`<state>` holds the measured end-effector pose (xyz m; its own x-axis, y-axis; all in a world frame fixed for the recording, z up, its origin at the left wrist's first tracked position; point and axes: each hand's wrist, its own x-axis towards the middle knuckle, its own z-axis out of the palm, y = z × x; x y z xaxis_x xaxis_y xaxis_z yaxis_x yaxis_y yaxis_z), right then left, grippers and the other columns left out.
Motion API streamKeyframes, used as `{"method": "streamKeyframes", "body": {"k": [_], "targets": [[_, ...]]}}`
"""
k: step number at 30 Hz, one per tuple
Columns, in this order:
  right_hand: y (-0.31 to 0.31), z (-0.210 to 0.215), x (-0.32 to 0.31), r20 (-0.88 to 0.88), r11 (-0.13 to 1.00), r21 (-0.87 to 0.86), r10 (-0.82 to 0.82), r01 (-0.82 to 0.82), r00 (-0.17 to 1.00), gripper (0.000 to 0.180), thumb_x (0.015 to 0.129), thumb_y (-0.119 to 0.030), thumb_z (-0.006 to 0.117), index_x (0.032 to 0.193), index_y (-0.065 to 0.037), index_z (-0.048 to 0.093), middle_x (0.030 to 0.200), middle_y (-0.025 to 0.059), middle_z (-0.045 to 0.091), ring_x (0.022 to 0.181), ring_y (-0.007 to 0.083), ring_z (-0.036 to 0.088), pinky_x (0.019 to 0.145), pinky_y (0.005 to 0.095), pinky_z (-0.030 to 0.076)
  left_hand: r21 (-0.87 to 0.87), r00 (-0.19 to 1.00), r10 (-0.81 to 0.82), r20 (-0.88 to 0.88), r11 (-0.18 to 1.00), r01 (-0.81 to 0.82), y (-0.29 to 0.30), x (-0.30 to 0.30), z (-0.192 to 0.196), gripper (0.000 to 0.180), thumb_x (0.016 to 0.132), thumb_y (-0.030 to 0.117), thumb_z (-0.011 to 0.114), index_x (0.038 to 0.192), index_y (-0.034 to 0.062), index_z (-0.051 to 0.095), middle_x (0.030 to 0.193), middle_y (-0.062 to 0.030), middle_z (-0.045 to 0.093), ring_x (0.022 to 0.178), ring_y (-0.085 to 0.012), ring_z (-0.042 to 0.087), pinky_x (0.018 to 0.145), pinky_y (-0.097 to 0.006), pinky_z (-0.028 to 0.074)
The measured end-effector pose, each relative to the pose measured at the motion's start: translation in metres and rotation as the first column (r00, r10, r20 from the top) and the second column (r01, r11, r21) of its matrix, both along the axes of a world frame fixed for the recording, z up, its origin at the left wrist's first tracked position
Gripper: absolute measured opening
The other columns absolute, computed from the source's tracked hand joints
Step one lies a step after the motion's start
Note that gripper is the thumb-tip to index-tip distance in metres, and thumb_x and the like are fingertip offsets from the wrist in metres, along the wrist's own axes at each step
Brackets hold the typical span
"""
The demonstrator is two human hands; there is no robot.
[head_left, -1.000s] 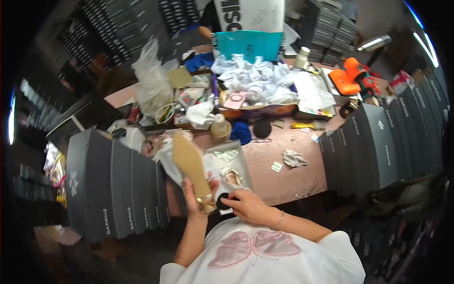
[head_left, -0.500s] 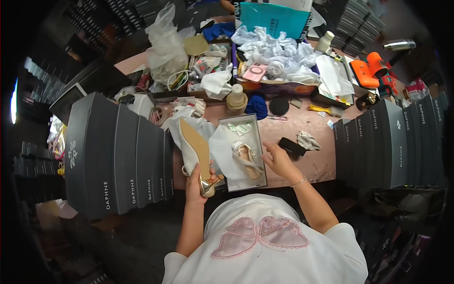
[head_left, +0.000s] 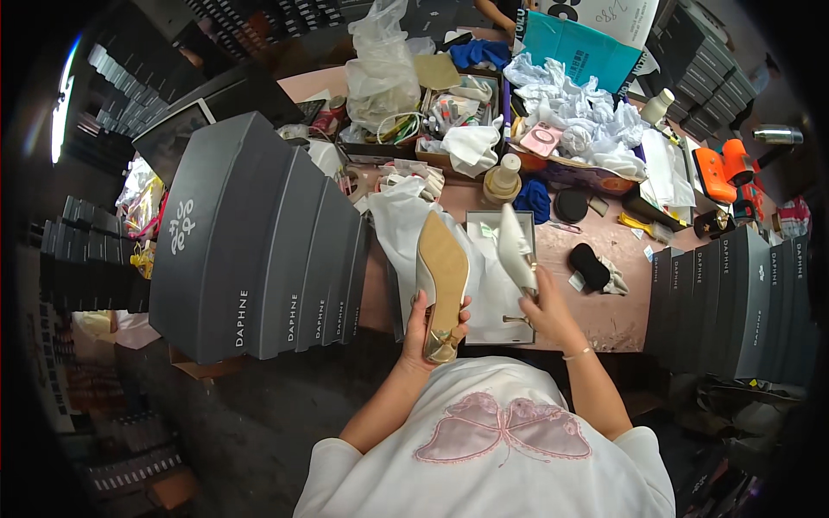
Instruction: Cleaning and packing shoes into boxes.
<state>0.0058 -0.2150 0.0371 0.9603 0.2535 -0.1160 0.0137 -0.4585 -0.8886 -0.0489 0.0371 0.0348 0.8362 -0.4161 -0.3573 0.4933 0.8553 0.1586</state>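
My left hand [head_left: 421, 332] is closed round the heel end of a heeled shoe [head_left: 445, 268], its tan sole turned up and its toe pointing away from me. Another white heeled shoe [head_left: 513, 246] stands tilted over the box, and my right hand [head_left: 548, 306] grips its heel end. Below both shoes lies an open grey shoebox [head_left: 534, 226], lined with white tissue paper [head_left: 484, 302]. More white paper [head_left: 393, 229] spreads to the box's left. My fingers hide parts of both heels.
Tall stacks of dark grey shoeboxes flank me on the left [head_left: 220, 250] and right [head_left: 721, 298]. Behind the shoebox stand a pump bottle [head_left: 503, 183], a round black tin [head_left: 571, 205] and a carton of crumpled paper [head_left: 587, 177]. A black pad [head_left: 589, 266] lies right of the box.
My right hand has lifted the second shoe from the box, where it lay before. My left hand has turned its shoe more upright. The whole view has shifted.
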Motion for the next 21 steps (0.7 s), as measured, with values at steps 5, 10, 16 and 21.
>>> {"method": "streamKeyframes", "body": {"k": [5, 10, 16, 21], "targets": [[-0.023, 0.034, -0.036, -0.513, 0.330, 0.835, 0.179, 0.440, 0.840, 0.057, 0.081, -0.021, 0.061, 0.128, 0.001, 0.040, 0.110, 0.0175, 0.058, 0.087, 0.0245, 0.064, 0.070, 0.0364, 0.055, 0.002, 0.988, 0.064, -0.138, 0.998, -0.065, -0.039, 0.007, 0.038, 0.065, 0.089, 0.058, 0.048, 0.120, 0.0010, 0.053, 0.112, -0.0144, 0.059, 0.110, -0.0280, 0.056, 0.093, -0.044, 0.046], [0.020, 0.021, -0.058, -0.569, 0.032, 0.789, 0.417, 0.614, 0.709, 0.054, 0.082, -0.024, 0.057, 0.126, 0.005, 0.044, 0.108, 0.0178, 0.058, 0.088, 0.0242, 0.062, 0.071, 0.0319, 0.056, -0.245, 0.991, -0.124, 0.054, 0.960, 0.133, -0.055, 0.011, 0.028, 0.060, 0.089, 0.056, 0.048, 0.119, 0.0043, 0.054, 0.114, -0.0112, 0.059, 0.108, -0.0256, 0.055, 0.090, -0.046, 0.047], [0.020, 0.024, -0.055, -0.587, -0.084, 0.730, 0.432, 0.678, 0.685, 0.056, 0.085, -0.024, 0.051, 0.131, 0.006, 0.041, 0.121, 0.0140, 0.051, 0.090, 0.0187, 0.057, 0.076, 0.0304, 0.055, 0.053, 0.983, -0.022, -0.184, 0.998, 0.032, -0.073, 0.011, 0.037, 0.059, 0.088, 0.056, 0.049, 0.115, 0.0034, 0.056, 0.103, -0.0080, 0.060, 0.087, -0.0243, 0.062, 0.075, -0.040, 0.053], [0.016, 0.027, -0.053, -0.600, -0.061, 0.728, 0.423, 0.682, 0.679, 0.055, 0.086, -0.026, 0.050, 0.130, 0.006, 0.042, 0.119, 0.0143, 0.053, 0.091, 0.0185, 0.058, 0.077, 0.0306, 0.054, 0.043, 0.976, -0.021, -0.219, 0.999, 0.031, -0.078, 0.013, 0.040, 0.060, 0.089, 0.056, 0.048, 0.112, 0.0020, 0.057, 0.099, -0.0097, 0.061, 0.080, -0.0248, 0.063, 0.073, -0.039, 0.053]]}}
